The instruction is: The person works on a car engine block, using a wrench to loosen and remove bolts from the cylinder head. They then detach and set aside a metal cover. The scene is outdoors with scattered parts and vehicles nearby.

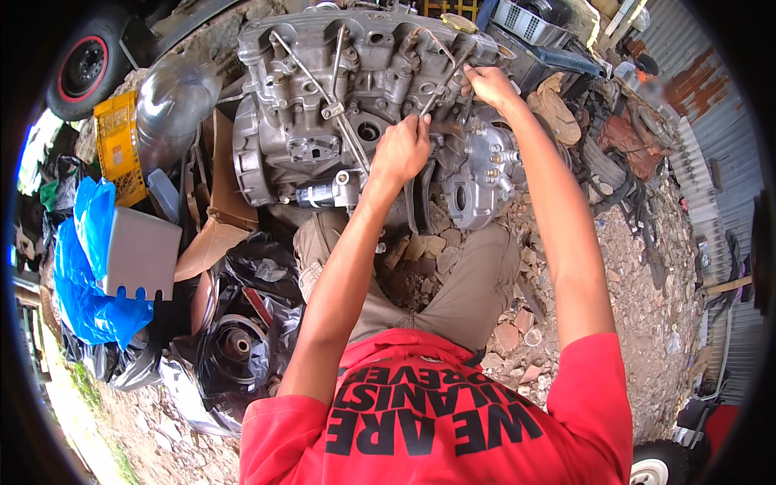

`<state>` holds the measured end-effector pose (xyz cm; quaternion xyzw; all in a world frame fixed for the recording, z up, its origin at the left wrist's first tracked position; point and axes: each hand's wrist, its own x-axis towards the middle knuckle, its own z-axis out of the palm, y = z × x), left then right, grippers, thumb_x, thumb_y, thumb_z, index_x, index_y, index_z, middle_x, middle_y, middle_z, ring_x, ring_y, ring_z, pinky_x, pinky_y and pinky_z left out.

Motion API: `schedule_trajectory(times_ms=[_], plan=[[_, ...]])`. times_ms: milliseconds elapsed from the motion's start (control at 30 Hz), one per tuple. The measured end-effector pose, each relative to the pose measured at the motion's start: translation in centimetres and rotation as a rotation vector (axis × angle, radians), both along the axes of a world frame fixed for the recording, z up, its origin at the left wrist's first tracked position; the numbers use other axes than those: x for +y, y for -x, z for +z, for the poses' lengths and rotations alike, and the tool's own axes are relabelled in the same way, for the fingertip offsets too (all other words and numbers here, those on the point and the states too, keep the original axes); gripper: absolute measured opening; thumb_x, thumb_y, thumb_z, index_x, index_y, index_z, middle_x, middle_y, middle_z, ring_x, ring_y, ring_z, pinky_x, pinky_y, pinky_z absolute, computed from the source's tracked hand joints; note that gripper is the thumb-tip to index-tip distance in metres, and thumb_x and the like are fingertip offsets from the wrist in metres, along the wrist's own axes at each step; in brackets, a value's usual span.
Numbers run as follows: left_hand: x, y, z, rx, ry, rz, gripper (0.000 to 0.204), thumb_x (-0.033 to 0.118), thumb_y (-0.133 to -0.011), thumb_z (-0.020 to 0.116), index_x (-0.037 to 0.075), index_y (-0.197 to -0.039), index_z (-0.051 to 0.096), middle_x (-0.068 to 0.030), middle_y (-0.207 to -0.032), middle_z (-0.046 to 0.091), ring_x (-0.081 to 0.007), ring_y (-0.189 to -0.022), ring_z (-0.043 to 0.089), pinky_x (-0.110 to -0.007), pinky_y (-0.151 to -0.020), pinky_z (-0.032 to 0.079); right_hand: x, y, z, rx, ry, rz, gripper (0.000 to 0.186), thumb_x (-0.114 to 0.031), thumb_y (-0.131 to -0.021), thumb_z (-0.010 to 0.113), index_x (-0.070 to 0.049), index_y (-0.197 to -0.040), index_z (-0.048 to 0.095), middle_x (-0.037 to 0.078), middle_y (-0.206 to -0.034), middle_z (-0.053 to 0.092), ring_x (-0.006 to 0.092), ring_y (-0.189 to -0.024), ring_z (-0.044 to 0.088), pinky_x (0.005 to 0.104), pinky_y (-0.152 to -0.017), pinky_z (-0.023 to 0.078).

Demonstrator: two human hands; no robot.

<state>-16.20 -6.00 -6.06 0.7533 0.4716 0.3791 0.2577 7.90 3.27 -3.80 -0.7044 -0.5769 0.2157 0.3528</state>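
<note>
A large grey metal engine (323, 105) stands in front of me, with bent metal pipes (343, 133) running down its near face. My left hand (404, 149) is closed at the lower end of a slim metal rod-like piece (444, 87) that slants up to the right across the engine. My right hand (489, 83) has its fingertips pinched beside the upper part of that piece; whether they grip it is hidden. A curved thin brownish pipe (436, 42) rises just beyond it. To the right, below my right hand, sits a round-edged metal cover with several fittings (489, 158).
Left of the engine are a cardboard box (222, 202), a yellow crate (120, 149), a grey plastic piece (144, 250) and blue plastic bags (97, 283). A wheel (81, 69) lies far left. Rubble (517, 323) covers the ground; corrugated metal sheeting (727, 145) stands right.
</note>
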Motion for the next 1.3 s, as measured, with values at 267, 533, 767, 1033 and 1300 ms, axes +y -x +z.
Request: schedule_trajectory(times_ms=[267, 533, 767, 1033, 1300], plan=[[-0.1, -0.4, 0.2, 0.112, -0.076, 0.046, 0.042, 0.033, -0.098, 0.041, -0.003, -0.088, 0.06, -0.0309, -0.084, 0.063, -0.0494, -0.086, 0.06, -0.055, -0.078, 0.047, -0.1, 1.1, -0.7, 0.274, -0.052, -0.038, 0.045, -0.041, -0.096, 0.048, 0.0, -0.092, 0.066, 0.01, -0.083, 0.067, 0.0192, -0.071, 0.062, 0.0343, -0.072, 0.047], [-0.8, -1.0, 0.1, 0.215, -0.152, 0.126, 0.037, 0.031, -0.097, 0.041, -0.001, -0.089, 0.057, -0.0295, -0.077, 0.064, -0.0479, -0.077, 0.063, -0.055, -0.074, 0.049, 1.4, 0.1, -2.3, 0.123, -0.048, -0.068, 0.052, -0.046, -0.095, 0.044, -0.003, -0.12, 0.06, 0.024, -0.123, 0.058, 0.039, -0.122, 0.05, 0.0415, -0.103, 0.036], [-0.2, -1.0, -0.8, 0.254, -0.218, 0.144, 0.033, 0.03, -0.097, 0.042, 0.0, -0.088, 0.054, -0.0286, -0.075, 0.064, -0.0471, -0.075, 0.063, -0.055, -0.071, 0.05, -0.5, 1.8, -1.4, 0.139, -0.042, -0.044, 0.053, -0.045, -0.094, 0.046, 0.001, -0.118, 0.059, 0.026, -0.122, 0.059, 0.0389, -0.118, 0.053, 0.0416, -0.099, 0.039], [0.1, -1.3, -0.3, 0.259, -0.204, 0.158, 0.035, 0.031, -0.096, 0.044, 0.0, -0.088, 0.057, -0.0282, -0.078, 0.064, -0.0466, -0.078, 0.063, -0.054, -0.073, 0.049, -3.9, 3.2, -0.5, 0.01, -0.119, -0.119, 0.055, -0.046, -0.093, 0.046, 0.002, -0.118, 0.058, 0.026, -0.121, 0.059, 0.04, -0.116, 0.054, 0.0431, -0.099, 0.041], [-0.1, -0.9, -0.1, 0.197, -0.173, 0.127, 0.035, 0.03, -0.095, 0.044, -0.001, -0.088, 0.059, -0.0301, -0.08, 0.063, -0.0478, -0.082, 0.062, -0.054, -0.075, 0.049, -4.4, 3.5, -1.0, 0.015, -0.114, -0.094, 0.054, -0.044, -0.092, 0.05, 0.002, -0.119, 0.057, 0.026, -0.119, 0.06, 0.0381, -0.116, 0.055, 0.0419, -0.098, 0.041]])
